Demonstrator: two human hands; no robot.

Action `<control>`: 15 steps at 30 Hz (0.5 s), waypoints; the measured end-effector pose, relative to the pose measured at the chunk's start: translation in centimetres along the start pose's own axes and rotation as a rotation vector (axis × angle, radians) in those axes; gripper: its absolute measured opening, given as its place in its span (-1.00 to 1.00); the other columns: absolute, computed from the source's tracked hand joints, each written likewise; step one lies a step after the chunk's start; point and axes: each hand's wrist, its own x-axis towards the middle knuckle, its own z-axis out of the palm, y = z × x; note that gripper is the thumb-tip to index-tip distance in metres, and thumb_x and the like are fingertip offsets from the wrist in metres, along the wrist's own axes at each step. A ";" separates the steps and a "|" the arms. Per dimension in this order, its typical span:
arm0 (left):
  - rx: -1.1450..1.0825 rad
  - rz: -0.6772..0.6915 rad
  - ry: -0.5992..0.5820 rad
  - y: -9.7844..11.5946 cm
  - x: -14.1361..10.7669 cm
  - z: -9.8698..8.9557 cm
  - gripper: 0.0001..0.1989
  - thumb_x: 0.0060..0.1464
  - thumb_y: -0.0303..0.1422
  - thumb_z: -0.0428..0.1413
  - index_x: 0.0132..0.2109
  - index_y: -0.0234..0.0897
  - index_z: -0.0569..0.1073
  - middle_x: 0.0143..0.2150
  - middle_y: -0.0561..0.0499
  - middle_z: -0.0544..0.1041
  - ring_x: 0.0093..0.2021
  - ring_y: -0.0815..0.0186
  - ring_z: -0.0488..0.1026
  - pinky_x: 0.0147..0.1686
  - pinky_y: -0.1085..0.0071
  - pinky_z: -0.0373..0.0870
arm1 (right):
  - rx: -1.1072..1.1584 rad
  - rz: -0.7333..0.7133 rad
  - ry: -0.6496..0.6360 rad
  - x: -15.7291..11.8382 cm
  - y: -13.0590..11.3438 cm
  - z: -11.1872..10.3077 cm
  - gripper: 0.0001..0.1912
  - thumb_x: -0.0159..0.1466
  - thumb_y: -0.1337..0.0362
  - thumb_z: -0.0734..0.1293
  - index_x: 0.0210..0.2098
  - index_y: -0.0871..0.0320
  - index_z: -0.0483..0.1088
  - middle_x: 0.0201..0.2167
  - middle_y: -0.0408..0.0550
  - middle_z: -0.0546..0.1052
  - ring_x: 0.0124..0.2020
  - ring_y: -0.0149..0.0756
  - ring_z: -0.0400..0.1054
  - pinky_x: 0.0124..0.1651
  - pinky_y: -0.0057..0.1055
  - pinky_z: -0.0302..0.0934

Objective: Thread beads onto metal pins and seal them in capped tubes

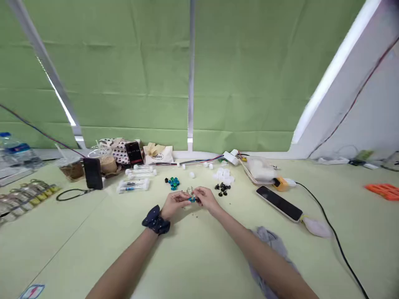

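Note:
Both hands meet over the middle of the pale table [193, 257]. My left hand [174, 203], with a dark scrunchie [156, 220] on its wrist, pinches a small blue piece [192, 199] from the left side. From the right, the fingers of my right hand [205, 198] close on the same piece. A thin, shiny loop stands up between the fingertips; its exact shape is too small to make out. Just behind my left hand lies a cluster of blue-green and black pieces [173, 183]. Black pieces [222, 189] and white caps [224, 176] lie behind my right hand.
Clear tubes with white caps [134, 185], a black upright device [93, 173] and drinks stand at the left. Several keychain-like items [25, 197] lie farther left. At the right are a phone [279, 203], a black cable [330, 226], grey cloth [271, 243] and an orange object [385, 191].

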 end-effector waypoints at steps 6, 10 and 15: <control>-0.030 0.024 0.150 -0.2 -0.1 -0.8 -0.79 -0.27 -0.39 0.32 -0.42 -0.36 0.48 -0.22 -0.10 0.53 -0.25 0.26 0.47 -0.17 0.31 0.38 | 0.161 0.008 -0.125 -1.1 -1.5 0.0 -0.57 0.01 -0.01 0.38 -0.28 0.14 0.25 -0.63 -0.21 0.43 -0.67 -0.45 0.26 -0.61 -0.53 0.14; -0.031 0.009 0.105 -0.1 -0.2 -0.7 -0.79 -0.27 -0.39 0.32 -0.43 -0.36 0.48 -0.22 -0.10 0.53 -0.23 0.26 0.47 -0.14 0.31 0.37 | 0.084 0.100 -0.154 -1.2 -1.4 0.1 -0.58 0.06 -0.09 0.30 -0.47 0.19 0.27 -0.71 -0.18 0.39 -0.76 -0.47 0.18 -0.68 -0.52 0.04; -0.022 0.006 0.037 0.0 -0.3 -0.3 -0.80 -0.25 -0.41 0.31 -0.43 -0.37 0.48 -0.24 -0.11 0.53 -0.22 0.25 0.46 -0.15 0.30 0.38 | -0.031 0.041 -0.003 -0.8 -1.2 0.0 -0.56 0.06 -0.08 0.30 -0.57 0.22 0.31 -0.77 -0.23 0.27 -0.75 -0.52 0.09 -0.67 -0.54 -0.04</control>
